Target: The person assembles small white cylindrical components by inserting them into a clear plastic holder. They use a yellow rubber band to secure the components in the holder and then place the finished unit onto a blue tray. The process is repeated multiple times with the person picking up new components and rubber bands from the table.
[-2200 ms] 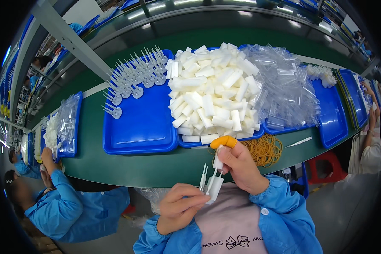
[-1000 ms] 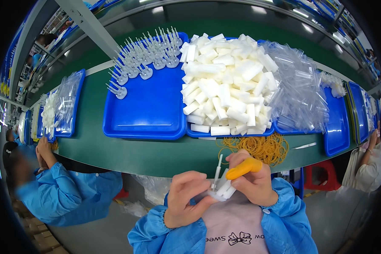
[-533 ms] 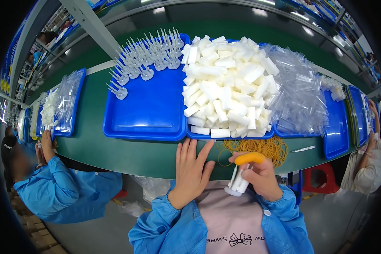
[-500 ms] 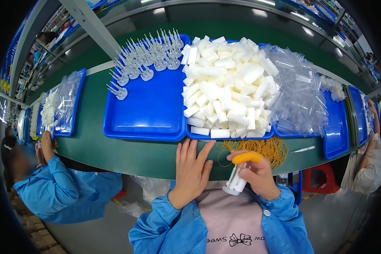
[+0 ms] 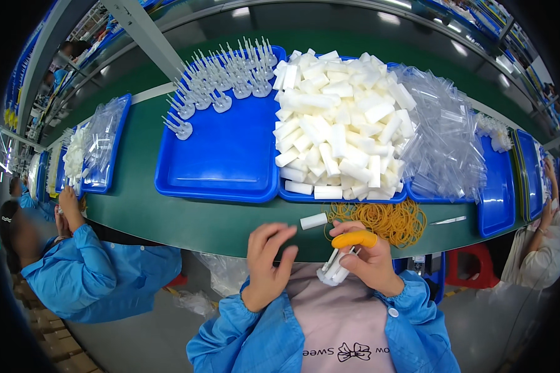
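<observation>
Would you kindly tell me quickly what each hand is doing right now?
Left hand: open, fingers spread, holding nothing, at the green table's near edge.
Right hand: closed on a small bundle of white plastic pieces.

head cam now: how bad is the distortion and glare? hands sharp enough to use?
Head view: strong fisheye, the green table edge and overhead beam bow toward the rim, corners are black. Ceiling lights glare off the shelf at top. The left hand and right hand read sharp, as does the white tube pile; the clear bag heap is shiny and hard to separate. A co-worker's face at left is blurred.
</observation>
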`<state>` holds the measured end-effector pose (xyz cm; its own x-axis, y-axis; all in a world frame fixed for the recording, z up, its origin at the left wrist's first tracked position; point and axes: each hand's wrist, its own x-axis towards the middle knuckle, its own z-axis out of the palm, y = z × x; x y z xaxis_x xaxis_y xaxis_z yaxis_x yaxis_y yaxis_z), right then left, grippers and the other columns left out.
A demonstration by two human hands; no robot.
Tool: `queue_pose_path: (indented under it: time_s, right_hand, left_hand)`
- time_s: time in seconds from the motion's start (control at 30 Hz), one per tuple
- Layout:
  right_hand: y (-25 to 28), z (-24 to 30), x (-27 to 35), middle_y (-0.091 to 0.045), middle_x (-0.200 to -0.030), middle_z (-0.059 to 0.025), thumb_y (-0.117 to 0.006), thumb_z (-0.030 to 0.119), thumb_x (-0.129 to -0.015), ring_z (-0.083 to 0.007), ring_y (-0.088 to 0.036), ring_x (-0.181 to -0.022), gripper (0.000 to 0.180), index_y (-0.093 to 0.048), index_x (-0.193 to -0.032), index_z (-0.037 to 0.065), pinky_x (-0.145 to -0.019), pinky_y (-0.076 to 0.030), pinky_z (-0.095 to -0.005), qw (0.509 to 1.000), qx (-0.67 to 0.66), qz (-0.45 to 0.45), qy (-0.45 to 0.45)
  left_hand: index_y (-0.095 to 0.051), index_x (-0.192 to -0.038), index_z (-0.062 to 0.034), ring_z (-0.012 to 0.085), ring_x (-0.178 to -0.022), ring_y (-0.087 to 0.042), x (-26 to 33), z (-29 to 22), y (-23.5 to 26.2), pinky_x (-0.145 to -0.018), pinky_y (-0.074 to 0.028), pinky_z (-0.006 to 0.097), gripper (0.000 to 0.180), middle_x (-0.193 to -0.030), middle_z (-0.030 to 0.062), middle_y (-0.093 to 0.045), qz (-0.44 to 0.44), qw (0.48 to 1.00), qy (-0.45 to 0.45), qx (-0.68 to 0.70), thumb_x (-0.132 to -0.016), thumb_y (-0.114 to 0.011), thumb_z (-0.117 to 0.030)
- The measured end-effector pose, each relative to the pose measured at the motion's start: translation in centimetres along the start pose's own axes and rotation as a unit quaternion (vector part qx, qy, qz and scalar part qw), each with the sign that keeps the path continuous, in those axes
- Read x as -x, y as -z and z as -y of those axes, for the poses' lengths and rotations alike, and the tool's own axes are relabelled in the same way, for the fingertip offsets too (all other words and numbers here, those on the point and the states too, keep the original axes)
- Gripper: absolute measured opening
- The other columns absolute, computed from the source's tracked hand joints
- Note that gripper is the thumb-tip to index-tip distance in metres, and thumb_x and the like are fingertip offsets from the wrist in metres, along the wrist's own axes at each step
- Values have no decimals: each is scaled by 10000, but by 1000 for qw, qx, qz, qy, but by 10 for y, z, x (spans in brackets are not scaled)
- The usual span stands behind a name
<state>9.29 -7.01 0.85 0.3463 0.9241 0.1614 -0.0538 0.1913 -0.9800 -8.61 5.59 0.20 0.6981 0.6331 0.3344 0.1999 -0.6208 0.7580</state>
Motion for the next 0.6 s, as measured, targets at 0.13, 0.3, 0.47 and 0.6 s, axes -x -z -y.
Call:
queue_pose_path:
  time_s: [0.13,0.3,0.47,0.6]
  right_hand:
    - [-5,12,3,-574,-949,-28,-652,41,-823,-112,-539,-925,275,-592,-1089,15,-834,-455,-286,993,-46,-95,-60]
    - [-17,21,-6,-552,-894,-3,-629,51,-853,-75,-543,-809,332,-539,-1169,1,-719,-465,-211,986,-110,-87,-93]
    - [-22,25,-14,-553,-924,-13,-633,64,-845,-113,-550,-837,336,-548,-1163,1,-716,-469,-258,990,-91,-85,-64]
    - [-7,12,-26,-561,-977,-58,-668,90,-791,-213,-576,-878,333,-593,-1103,3,-756,-466,-337,979,186,-66,48]
  left_hand:
    - [-629,-1035,-85,266,-824,-611,14,-11,10,-700,-501,364,436,-1017,124,-605,2,988,-132,82,-646,-811,-157]
    - [-602,-999,-61,270,-830,-619,3,-22,2,-689,-513,345,435,-987,135,-609,-14,979,-185,81,-645,-831,-172]
    - [-541,-1073,-34,230,-859,-612,9,-18,5,-740,-494,303,378,-1042,142,-581,87,977,-48,189,-741,-720,-4]
    - [-579,-978,-7,151,-915,-582,5,-29,15,-797,-476,279,204,-1007,82,-558,-50,899,206,384,-794,-640,58]
